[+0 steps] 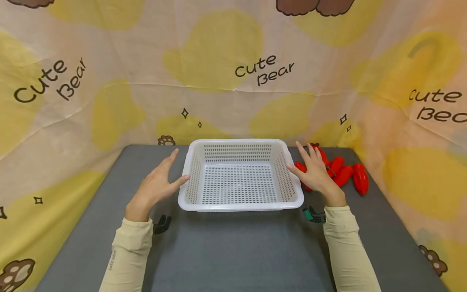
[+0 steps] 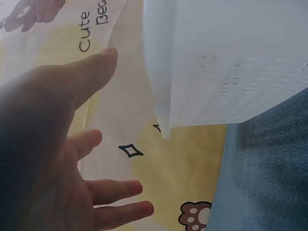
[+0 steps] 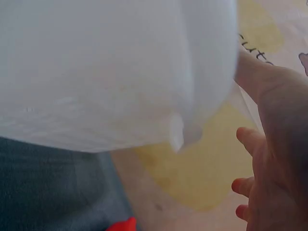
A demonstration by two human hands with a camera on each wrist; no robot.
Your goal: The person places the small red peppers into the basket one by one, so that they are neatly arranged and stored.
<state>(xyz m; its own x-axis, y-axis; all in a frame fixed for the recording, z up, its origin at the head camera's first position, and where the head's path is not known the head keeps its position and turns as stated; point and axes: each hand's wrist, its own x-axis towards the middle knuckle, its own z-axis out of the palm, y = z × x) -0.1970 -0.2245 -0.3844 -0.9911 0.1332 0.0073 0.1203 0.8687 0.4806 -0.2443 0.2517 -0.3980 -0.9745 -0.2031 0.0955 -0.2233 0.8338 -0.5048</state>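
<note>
**Both grips released, at either side of the white basket (image 1: 238, 207)**

Nearest: two pale cream sleeves (image 1: 128, 253) reach in over the grey worktop (image 1: 233, 253) from its near side. A dark wrist device (image 1: 162, 224) shows at the left wrist; another, black with a green part (image 1: 308, 215), at the right.

Left hand (image 1: 155, 184): beside the basket's left side, fingers spread, thumb apart from them. Grip released. The left wrist view shows a gap between thumb and rim.

Right hand (image 1: 315, 172): at the basket's right side, fingers spread, grip likewise released. Thumb tip lies behind the rim in the right wrist view; contact there cannot be told.

Basket: upright, perforated floor and walls, the inside bare. Sits between the hands, midway across the worktop, its back rim close to the far edge.

Red peppers (image 1: 343, 175): loose cluster toward the worktop's far right corner, just right of the basket. The right hand covers some, so the count is uncertain; the rightmost lies near the right edge.

Farthest: printed cloth (image 1: 219, 48) hangs behind the far edge and along both sides. Yellow patches, paw prints, small stars, "Cute Bear" lettering.
</note>
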